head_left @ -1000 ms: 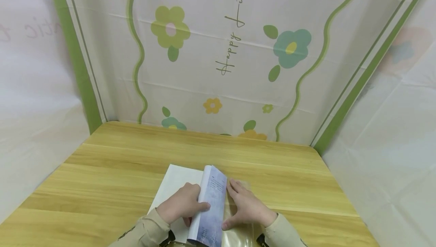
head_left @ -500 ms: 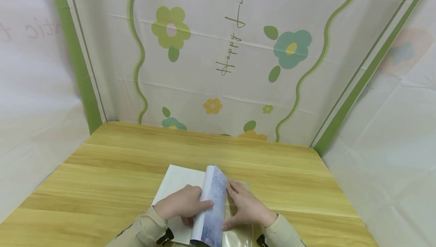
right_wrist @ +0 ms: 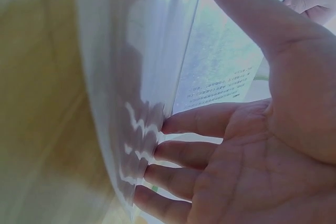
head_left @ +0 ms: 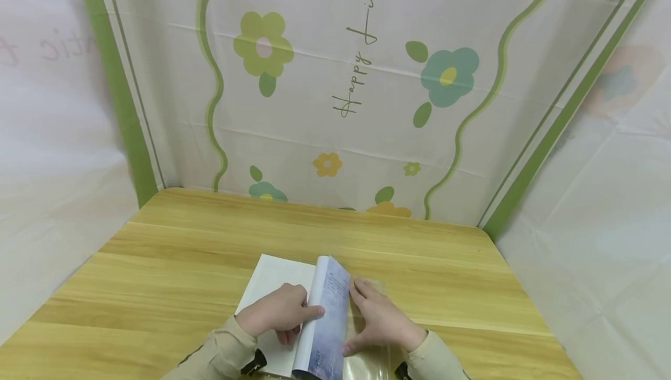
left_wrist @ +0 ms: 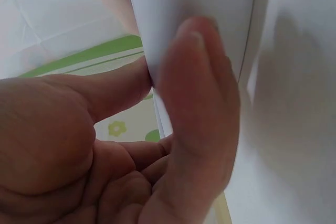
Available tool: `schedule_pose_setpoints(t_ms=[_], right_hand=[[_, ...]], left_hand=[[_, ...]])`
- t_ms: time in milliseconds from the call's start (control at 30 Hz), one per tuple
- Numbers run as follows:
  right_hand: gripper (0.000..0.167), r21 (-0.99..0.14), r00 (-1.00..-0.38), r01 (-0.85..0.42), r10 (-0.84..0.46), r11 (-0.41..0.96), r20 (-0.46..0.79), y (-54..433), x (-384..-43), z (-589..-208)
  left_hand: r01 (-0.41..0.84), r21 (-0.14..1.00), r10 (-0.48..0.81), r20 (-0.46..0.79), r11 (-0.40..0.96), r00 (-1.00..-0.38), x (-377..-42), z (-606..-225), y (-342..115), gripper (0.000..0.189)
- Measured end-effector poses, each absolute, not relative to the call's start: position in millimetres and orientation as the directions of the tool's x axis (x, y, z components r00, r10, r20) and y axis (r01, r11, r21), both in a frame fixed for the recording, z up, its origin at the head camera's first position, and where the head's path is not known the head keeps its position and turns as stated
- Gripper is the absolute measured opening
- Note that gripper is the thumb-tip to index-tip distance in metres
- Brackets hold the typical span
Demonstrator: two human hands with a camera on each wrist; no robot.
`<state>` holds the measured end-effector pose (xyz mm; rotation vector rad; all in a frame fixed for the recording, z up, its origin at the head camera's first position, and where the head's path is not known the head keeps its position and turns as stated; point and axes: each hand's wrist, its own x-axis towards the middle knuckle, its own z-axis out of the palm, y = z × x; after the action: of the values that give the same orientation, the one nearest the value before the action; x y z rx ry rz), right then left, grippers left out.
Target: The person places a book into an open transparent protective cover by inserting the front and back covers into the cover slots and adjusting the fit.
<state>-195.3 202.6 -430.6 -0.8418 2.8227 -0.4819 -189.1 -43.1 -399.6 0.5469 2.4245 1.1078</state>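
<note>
A book with a white page (head_left: 275,275) lies near the front of the table. Its blue-purple printed cover (head_left: 331,316) is bent up into a curl, with small lines of text near the top. My left hand (head_left: 280,309) pinches this cover at its curled edge, thumb on the printed side; in the left wrist view the index finger (left_wrist: 202,98) lies against the white side. To the right, a clear plastic sheet (head_left: 367,366) lies along the cover. My right hand (head_left: 385,319) rests on that plastic, fingers extended, fingertips (right_wrist: 170,124) pressing close along the cover's edge.
The wooden table (head_left: 183,252) stretches to the left, back and right around the book. A white cloth (head_left: 314,94) with flowers and lettering hangs behind it, and plain side cloths (head_left: 603,240) flank the table. Dark straps (head_left: 254,363) are at both wrists.
The curled cover has shifted slightly to the right. My left thumb has slid a little right and then back left along the cover. The right hand stays in place.
</note>
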Motion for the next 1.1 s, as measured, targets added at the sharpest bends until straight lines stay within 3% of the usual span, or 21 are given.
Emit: schedule_pose_setpoints(t_ms=[1100], right_hand=[[0.126,-0.368,-0.832,-0.497,-0.552,0.786,-0.056,203.0,-196.1,-433.3]], left_hand=[[0.234,0.769,0.5,-0.126,0.595,-0.857,-186.0,-404.1,-37.7,0.031]])
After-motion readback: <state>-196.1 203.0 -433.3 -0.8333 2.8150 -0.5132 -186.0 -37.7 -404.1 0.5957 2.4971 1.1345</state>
